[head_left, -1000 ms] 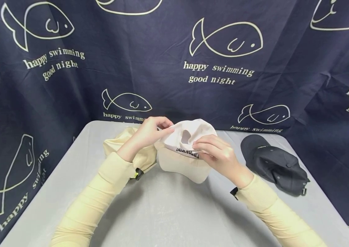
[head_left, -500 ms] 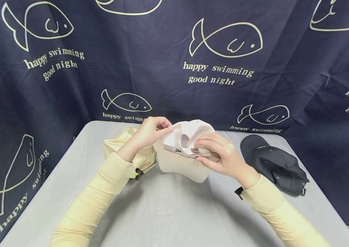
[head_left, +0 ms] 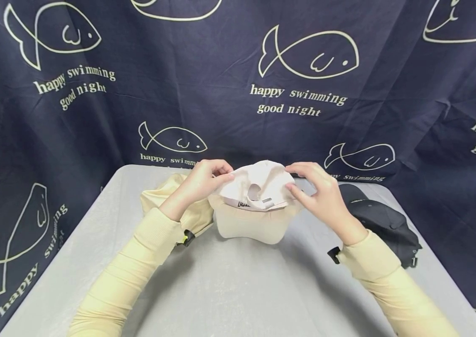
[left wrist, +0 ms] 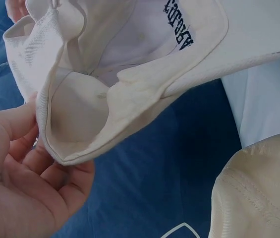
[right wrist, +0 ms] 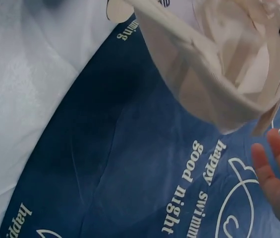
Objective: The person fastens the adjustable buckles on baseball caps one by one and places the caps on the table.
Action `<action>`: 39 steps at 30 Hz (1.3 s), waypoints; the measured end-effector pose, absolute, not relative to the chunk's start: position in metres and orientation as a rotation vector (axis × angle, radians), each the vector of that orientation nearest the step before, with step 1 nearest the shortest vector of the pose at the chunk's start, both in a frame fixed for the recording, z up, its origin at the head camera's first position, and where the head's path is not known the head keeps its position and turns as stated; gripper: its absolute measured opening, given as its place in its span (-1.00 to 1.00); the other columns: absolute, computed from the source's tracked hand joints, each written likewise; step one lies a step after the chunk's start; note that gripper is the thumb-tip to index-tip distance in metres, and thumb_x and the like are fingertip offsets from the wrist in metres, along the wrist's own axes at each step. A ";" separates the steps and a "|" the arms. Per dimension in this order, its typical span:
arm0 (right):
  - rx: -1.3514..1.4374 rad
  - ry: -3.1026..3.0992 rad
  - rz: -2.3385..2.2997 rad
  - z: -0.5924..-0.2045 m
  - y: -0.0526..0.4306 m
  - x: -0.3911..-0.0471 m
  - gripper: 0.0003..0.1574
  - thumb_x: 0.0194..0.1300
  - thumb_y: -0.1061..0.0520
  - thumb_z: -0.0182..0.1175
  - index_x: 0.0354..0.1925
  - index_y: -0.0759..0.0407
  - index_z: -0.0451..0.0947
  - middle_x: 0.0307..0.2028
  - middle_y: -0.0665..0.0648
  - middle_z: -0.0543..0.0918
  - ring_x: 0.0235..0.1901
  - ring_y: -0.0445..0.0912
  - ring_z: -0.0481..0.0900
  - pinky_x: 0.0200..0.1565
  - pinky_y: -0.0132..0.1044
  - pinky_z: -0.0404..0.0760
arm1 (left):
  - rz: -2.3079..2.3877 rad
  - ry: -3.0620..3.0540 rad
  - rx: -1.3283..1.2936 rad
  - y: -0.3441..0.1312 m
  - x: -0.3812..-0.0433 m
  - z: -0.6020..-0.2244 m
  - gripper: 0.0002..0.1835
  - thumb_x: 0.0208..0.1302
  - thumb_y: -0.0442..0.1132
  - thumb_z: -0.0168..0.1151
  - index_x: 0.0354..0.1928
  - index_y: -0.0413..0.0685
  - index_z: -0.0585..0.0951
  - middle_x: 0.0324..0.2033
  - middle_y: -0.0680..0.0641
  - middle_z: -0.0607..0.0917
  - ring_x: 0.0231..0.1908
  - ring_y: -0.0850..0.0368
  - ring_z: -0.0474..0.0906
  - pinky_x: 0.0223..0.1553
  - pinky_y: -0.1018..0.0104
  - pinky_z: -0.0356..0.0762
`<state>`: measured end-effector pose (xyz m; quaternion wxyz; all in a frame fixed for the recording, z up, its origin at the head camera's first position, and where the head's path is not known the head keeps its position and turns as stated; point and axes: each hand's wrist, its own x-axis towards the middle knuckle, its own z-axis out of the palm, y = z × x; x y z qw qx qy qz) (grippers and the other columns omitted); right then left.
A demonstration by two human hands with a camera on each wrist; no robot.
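Note:
A white and cream baseball cap [head_left: 277, 187] is held up over the far middle of the table, its brim toward me and dark lettering partly visible. My left hand [head_left: 200, 180] pinches the left edge of the crown; in the left wrist view its thumb and curled fingers grip the rim [left wrist: 60, 153]. On the other side, my right hand [head_left: 322, 192] is beside the crown with thumb and fingers apart. The right wrist view shows the right hand's fingers [right wrist: 278, 161] spread and separate from the cap's fabric [right wrist: 194, 74].
A cream cap [head_left: 199, 217] lies on the left, partly behind the left forearm. At the right, a black cap [head_left: 383, 224] rests on the grey table [head_left: 238, 285], partly covered by the right arm. A navy printed curtain [head_left: 229, 70] hangs behind.
My right hand has let go of the cap's back strap area and moved right, to the side of the crown. The left hand keeps its grip almost unmoved. The brim has levelled slightly.

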<state>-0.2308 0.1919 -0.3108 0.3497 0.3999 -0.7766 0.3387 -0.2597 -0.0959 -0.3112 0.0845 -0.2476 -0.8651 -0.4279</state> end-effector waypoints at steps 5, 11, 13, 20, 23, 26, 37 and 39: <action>0.914 -2.147 0.917 -0.312 0.197 -0.240 -0.54 0.02 0.33 0.39 -0.04 0.17 0.60 -0.09 0.05 0.64 -0.06 -0.11 0.54 -0.09 -0.45 0.54 | -1.265 -2.577 -0.749 -0.097 -0.260 -0.311 -0.95 0.18 -0.27 0.29 -0.38 -0.10 0.65 -0.49 0.01 0.65 -0.43 0.19 0.53 -0.31 0.36 0.47; 0.842 -2.286 0.998 -0.315 0.201 -0.250 -0.52 0.09 0.25 0.37 0.02 0.14 0.56 -0.04 0.05 0.61 -0.09 -0.01 0.56 -0.18 -0.24 0.63 | -1.258 -2.585 -0.750 -0.097 -0.260 -0.313 -0.94 0.18 -0.27 0.29 -0.39 -0.10 0.64 -0.50 0.01 0.65 -0.43 0.18 0.53 -0.32 0.36 0.47; 0.843 -2.321 1.026 -0.316 0.202 -0.252 -0.50 0.10 0.24 0.36 0.05 0.14 0.55 -0.01 0.06 0.60 -0.09 0.01 0.57 -0.19 -0.20 0.64 | -1.251 -2.589 -0.749 -0.097 -0.260 -0.313 -0.94 0.18 -0.27 0.29 -0.39 -0.09 0.64 -0.50 0.02 0.65 -0.43 0.19 0.53 -0.31 0.36 0.47; 0.801 -2.451 1.024 -0.321 0.204 -0.259 -0.43 0.11 0.17 0.37 0.12 0.10 0.50 0.02 0.06 0.59 -0.12 -0.04 0.62 -0.26 -0.40 0.62 | -1.264 -2.589 -0.750 -0.097 -0.259 -0.312 -0.96 0.16 -0.27 0.31 -0.39 -0.09 0.65 -0.49 0.02 0.65 -0.42 0.19 0.54 -0.28 0.35 0.48; 0.803 -2.480 1.054 -0.323 0.204 -0.261 -0.44 0.12 0.16 0.36 0.12 0.10 0.50 -0.04 0.10 0.63 -0.17 -0.05 0.63 -0.28 -0.40 0.61 | -1.271 -2.588 -0.751 -0.097 -0.258 -0.312 -0.95 0.16 -0.27 0.31 -0.40 -0.09 0.65 -0.50 0.02 0.65 -0.42 0.19 0.53 -0.28 0.35 0.48; 0.817 -2.481 1.085 -0.325 0.204 -0.262 -0.47 0.13 0.17 0.36 0.09 0.11 0.51 -0.12 0.13 0.65 -0.24 -0.06 0.63 -0.32 -0.49 0.56 | -1.278 -2.585 -0.752 -0.097 -0.258 -0.312 -0.95 0.17 -0.28 0.31 -0.40 -0.09 0.65 -0.50 0.02 0.65 -0.42 0.19 0.53 -0.28 0.35 0.49; 0.752 -2.540 1.116 -0.296 0.185 -0.232 -0.64 0.11 0.34 0.30 -0.08 0.34 0.51 -0.26 0.25 0.63 -0.33 0.04 0.61 -0.31 -0.55 0.45 | -1.265 -2.577 -0.767 -0.096 -0.258 -0.313 -0.94 0.18 -0.26 0.30 -0.40 -0.09 0.65 -0.50 0.03 0.65 -0.42 0.19 0.53 -0.28 0.35 0.48; 0.745 -2.554 1.128 -0.295 0.184 -0.231 -0.66 0.12 0.35 0.29 -0.09 0.35 0.51 -0.26 0.25 0.63 -0.32 0.03 0.60 -0.28 -0.54 0.45 | -1.259 -2.579 -0.772 -0.096 -0.258 -0.313 -0.94 0.18 -0.26 0.30 -0.39 -0.09 0.65 -0.50 0.02 0.65 -0.42 0.19 0.53 -0.28 0.35 0.48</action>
